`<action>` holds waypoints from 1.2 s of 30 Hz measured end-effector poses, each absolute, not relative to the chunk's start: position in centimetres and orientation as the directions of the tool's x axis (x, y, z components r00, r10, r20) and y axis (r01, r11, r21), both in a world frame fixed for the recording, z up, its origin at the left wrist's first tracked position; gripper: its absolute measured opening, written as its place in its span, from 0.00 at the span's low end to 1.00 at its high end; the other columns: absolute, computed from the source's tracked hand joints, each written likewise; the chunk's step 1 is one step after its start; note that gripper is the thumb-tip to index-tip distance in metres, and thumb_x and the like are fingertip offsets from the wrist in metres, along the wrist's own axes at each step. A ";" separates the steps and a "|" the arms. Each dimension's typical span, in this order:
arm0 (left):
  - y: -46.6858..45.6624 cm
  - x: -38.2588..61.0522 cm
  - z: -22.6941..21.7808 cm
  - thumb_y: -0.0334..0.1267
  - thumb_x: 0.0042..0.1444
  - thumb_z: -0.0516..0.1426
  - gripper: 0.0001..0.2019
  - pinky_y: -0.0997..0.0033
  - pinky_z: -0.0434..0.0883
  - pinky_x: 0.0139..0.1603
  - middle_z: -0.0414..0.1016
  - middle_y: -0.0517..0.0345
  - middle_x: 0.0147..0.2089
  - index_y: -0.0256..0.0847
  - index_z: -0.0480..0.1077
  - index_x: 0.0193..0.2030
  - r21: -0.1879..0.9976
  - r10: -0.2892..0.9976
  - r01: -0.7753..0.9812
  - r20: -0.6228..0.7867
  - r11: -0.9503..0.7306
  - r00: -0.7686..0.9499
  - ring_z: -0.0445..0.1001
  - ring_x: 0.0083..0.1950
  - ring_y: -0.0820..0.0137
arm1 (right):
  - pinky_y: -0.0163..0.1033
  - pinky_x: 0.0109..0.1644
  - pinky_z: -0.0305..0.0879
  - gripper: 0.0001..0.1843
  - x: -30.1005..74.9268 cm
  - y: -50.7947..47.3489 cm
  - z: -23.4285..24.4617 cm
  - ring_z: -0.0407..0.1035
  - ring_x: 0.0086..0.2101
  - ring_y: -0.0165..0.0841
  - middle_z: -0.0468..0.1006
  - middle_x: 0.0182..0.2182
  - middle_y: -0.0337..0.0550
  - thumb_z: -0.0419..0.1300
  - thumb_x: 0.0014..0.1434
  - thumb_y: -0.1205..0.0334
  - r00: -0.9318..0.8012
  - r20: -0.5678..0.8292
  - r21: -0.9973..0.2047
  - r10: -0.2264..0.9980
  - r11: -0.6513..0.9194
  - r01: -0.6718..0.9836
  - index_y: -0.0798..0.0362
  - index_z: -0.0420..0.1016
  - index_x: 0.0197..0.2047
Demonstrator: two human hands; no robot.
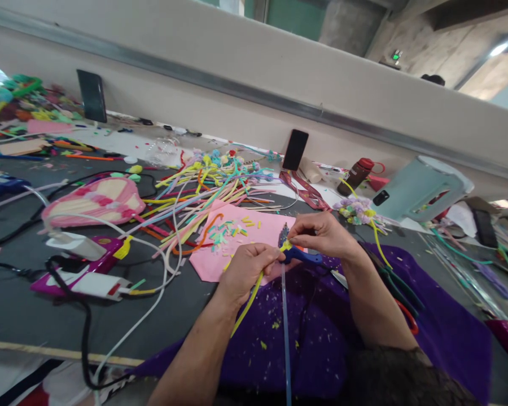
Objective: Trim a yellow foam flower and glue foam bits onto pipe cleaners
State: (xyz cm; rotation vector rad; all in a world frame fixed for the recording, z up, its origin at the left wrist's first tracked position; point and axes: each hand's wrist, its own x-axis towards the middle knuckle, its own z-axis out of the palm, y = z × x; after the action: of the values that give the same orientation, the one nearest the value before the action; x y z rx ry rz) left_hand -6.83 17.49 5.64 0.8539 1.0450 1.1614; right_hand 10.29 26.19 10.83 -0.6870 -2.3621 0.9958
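My left hand [252, 266] is closed on a yellow pipe cleaner [250, 304], whose long tail hangs below the fingers. At its upper end, a small yellow tuft [286, 246] shows between my two hands. My right hand [322, 232] is pinched beside that tuft; what its fingertips hold is too small to make out. Just under my fingers lies a blue hot glue gun [302, 257], its nozzle pointing away from me. A long translucent glue stick [285, 338] runs from it toward me. Short cut yellow and mint pieces [224, 231] lie on a pink sheet [203, 265].
A purple cloth [449, 316] covers the near table edge. Green-handled scissors [400, 287] lie right of my forearm. Loose pipe cleaners [211, 192] are heaped behind the sheet. Left are a power strip [93, 265] and cables. A phone [295, 150], bottle [358, 176] and bin [423, 189] stand behind.
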 end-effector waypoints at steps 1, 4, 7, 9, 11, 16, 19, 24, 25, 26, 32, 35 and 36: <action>17.5 -6.8 5.7 0.41 0.48 0.59 0.12 0.78 0.49 0.18 0.56 0.68 0.13 0.33 0.75 0.25 0.934 0.979 -0.294 -0.192 0.203 0.066 0.51 0.16 0.83 | 0.30 0.26 0.59 0.03 10.3 26.1 10.8 0.65 0.23 0.23 0.75 0.24 0.37 0.61 0.53 0.69 -0.755 0.235 -0.749 0.612 0.609 0.261 0.57 0.76 0.29; 17.4 -6.7 6.0 0.41 0.48 0.59 0.12 0.77 0.48 0.18 0.57 0.67 0.13 0.33 0.75 0.24 0.939 0.982 -0.288 -0.176 0.188 0.065 0.50 0.16 0.83 | 0.29 0.26 0.59 0.03 10.2 26.1 10.8 0.66 0.23 0.23 0.75 0.23 0.36 0.60 0.52 0.70 -0.753 0.239 -0.729 0.613 0.626 0.278 0.57 0.76 0.29; 17.4 -6.6 6.2 0.41 0.47 0.59 0.11 0.77 0.48 0.19 0.57 0.67 0.13 0.33 0.75 0.23 0.940 0.982 -0.287 -0.173 0.187 0.072 0.51 0.16 0.82 | 0.30 0.27 0.59 0.04 10.1 26.1 10.9 0.66 0.23 0.23 0.75 0.23 0.37 0.60 0.53 0.71 -0.758 0.235 -0.696 0.608 0.650 0.305 0.57 0.76 0.29; 17.3 -6.6 6.2 0.41 0.47 0.59 0.11 0.77 0.49 0.19 0.57 0.67 0.13 0.34 0.74 0.23 0.943 0.982 -0.275 -0.175 0.187 0.069 0.51 0.16 0.82 | 0.30 0.29 0.60 0.04 10.2 26.1 11.0 0.66 0.24 0.24 0.75 0.24 0.37 0.60 0.53 0.70 -0.768 0.238 -0.672 0.595 0.672 0.312 0.57 0.76 0.30; 17.3 -6.6 6.2 0.41 0.48 0.59 0.11 0.77 0.50 0.19 0.58 0.66 0.13 0.34 0.74 0.22 0.947 0.983 -0.261 -0.176 0.186 0.061 0.52 0.16 0.81 | 0.31 0.30 0.60 0.04 10.2 26.2 11.0 0.67 0.25 0.24 0.76 0.25 0.38 0.60 0.54 0.69 -0.783 0.250 -0.642 0.570 0.703 0.306 0.56 0.77 0.30; 17.3 -6.6 6.2 0.40 0.47 0.59 0.11 0.77 0.52 0.20 0.60 0.64 0.14 0.35 0.74 0.21 0.954 0.984 -0.242 -0.174 0.177 0.035 0.54 0.17 0.80 | 0.32 0.32 0.61 0.06 10.3 26.4 10.9 0.69 0.27 0.26 0.77 0.26 0.39 0.59 0.55 0.67 -0.809 0.251 -0.585 0.531 0.749 0.310 0.55 0.79 0.31; 17.3 -6.6 6.2 0.40 0.47 0.59 0.11 0.77 0.54 0.20 0.61 0.64 0.15 0.35 0.73 0.20 0.953 0.984 -0.246 -0.177 0.178 0.025 0.54 0.18 0.80 | 0.33 0.33 0.61 0.06 10.3 26.4 10.9 0.69 0.28 0.26 0.77 0.26 0.39 0.59 0.55 0.67 -0.815 0.251 -0.569 0.522 0.761 0.312 0.54 0.79 0.31; 17.3 -6.6 6.3 0.40 0.48 0.59 0.11 0.77 0.54 0.21 0.61 0.65 0.15 0.35 0.75 0.23 0.956 0.984 -0.235 -0.176 0.178 0.030 0.54 0.18 0.80 | 0.33 0.33 0.62 0.07 10.4 26.3 11.0 0.70 0.28 0.27 0.77 0.26 0.39 0.59 0.56 0.67 -0.817 0.263 -0.555 0.513 0.773 0.307 0.54 0.79 0.31; 17.3 -6.6 6.3 0.40 0.48 0.59 0.11 0.77 0.54 0.21 0.61 0.65 0.15 0.35 0.75 0.23 0.957 0.985 -0.232 -0.171 0.173 0.029 0.54 0.18 0.80 | 0.33 0.33 0.62 0.07 10.4 26.3 11.0 0.70 0.28 0.27 0.78 0.27 0.39 0.59 0.56 0.67 -0.817 0.268 -0.559 0.511 0.773 0.301 0.54 0.79 0.32; 17.3 -6.6 6.2 0.40 0.48 0.59 0.11 0.77 0.55 0.21 0.61 0.64 0.15 0.35 0.75 0.23 0.959 0.986 -0.231 -0.166 0.167 0.027 0.55 0.18 0.80 | 0.33 0.33 0.62 0.06 10.4 26.3 11.0 0.70 0.28 0.27 0.78 0.27 0.40 0.60 0.57 0.66 -0.816 0.273 -0.565 0.510 0.771 0.293 0.54 0.80 0.33; 17.4 -6.9 5.9 0.40 0.49 0.59 0.11 0.77 0.56 0.22 0.61 0.64 0.16 0.35 0.75 0.22 0.968 0.990 -0.212 -0.141 0.133 -0.024 0.56 0.19 0.79 | 0.34 0.35 0.65 0.08 10.6 26.2 11.3 0.72 0.31 0.28 0.79 0.30 0.42 0.59 0.59 0.64 -0.788 0.316 -0.595 0.528 0.757 0.269 0.52 0.81 0.37; 17.3 -6.9 6.1 0.40 0.49 0.59 0.10 0.77 0.52 0.19 0.62 0.63 0.16 0.35 0.76 0.25 0.963 0.986 -0.218 -0.167 0.157 -0.025 0.54 0.18 0.80 | 0.34 0.32 0.64 0.09 10.8 26.0 11.5 0.70 0.28 0.28 0.78 0.27 0.41 0.59 0.59 0.63 -0.740 0.353 -0.600 0.572 0.746 0.289 0.52 0.81 0.38; 17.3 -6.9 6.2 0.41 0.49 0.59 0.10 0.77 0.50 0.19 0.62 0.63 0.16 0.35 0.76 0.25 0.958 0.984 -0.233 -0.177 0.168 -0.019 0.53 0.17 0.80 | 0.33 0.30 0.63 0.09 10.8 25.9 11.5 0.70 0.26 0.27 0.78 0.26 0.40 0.59 0.59 0.63 -0.720 0.363 -0.607 0.591 0.736 0.299 0.52 0.81 0.38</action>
State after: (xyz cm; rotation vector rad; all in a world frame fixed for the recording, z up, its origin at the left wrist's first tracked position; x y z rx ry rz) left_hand -6.90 17.26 6.18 0.8937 1.1426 1.2093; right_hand 10.82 25.94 11.52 -0.6713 -2.3870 0.7064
